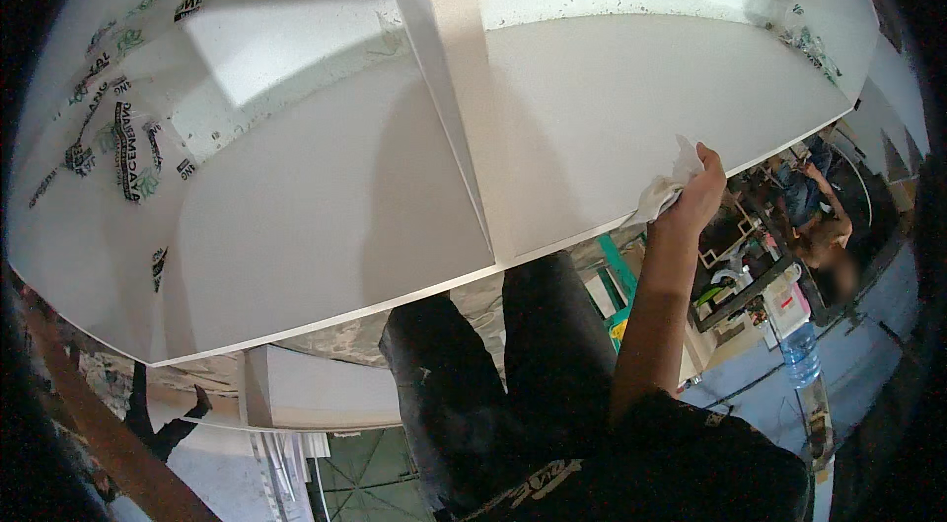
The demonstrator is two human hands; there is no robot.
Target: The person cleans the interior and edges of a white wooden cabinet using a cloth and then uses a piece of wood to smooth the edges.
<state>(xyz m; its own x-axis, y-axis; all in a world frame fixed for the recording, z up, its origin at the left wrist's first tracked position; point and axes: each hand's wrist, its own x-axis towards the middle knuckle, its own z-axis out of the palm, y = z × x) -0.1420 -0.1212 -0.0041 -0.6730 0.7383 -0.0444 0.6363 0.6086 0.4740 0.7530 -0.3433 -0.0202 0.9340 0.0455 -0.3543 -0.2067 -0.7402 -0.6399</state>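
Note:
A large white cabinet carcass (296, 216) lies in front of me, split by an upright divider panel (449, 78). My right hand (695, 196) is at its near edge, right of the divider, with fingers closed around a crumpled whitish piece (659, 196), cloth or thin film; I cannot tell which. Part of that piece rests against the white surface. Clear film with dark and green print (123, 142) clings to the left side panel, and more printed film (811, 48) sticks in the far right corner. My left hand does not show.
Another person (824, 216) sits low at the right, beside a cluttered bench (740, 295). A blue water bottle (800, 354) stands near it. Behind my legs is another white cabinet piece (330, 389). Someone's dark-clad legs (158, 418) show at lower left, beside a brown diagonal beam (109, 423).

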